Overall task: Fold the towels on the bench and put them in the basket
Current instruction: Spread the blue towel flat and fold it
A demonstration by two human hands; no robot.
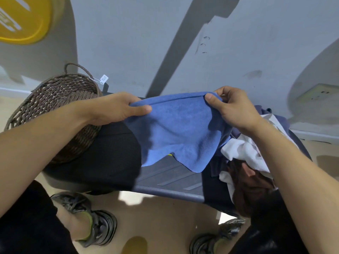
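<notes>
While it hangs mid-frame above the dark bench point(110, 158), the blue towel point(176, 132) is pinched along its top edge by the left hand point(117, 109) and right hand point(233, 109). Unfolded cloths point(244, 153) lie heaped at right; the wicker basket point(55, 99) sits at left.

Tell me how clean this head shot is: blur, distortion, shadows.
Head view: wide-angle bending curves the wall lines and the wicker basket; the blue towel and both hands, left hand and right hand, are fairly sharp, while the edges go soft; lighting is even, with soft shadows under the towel and bench; no glare.
</notes>
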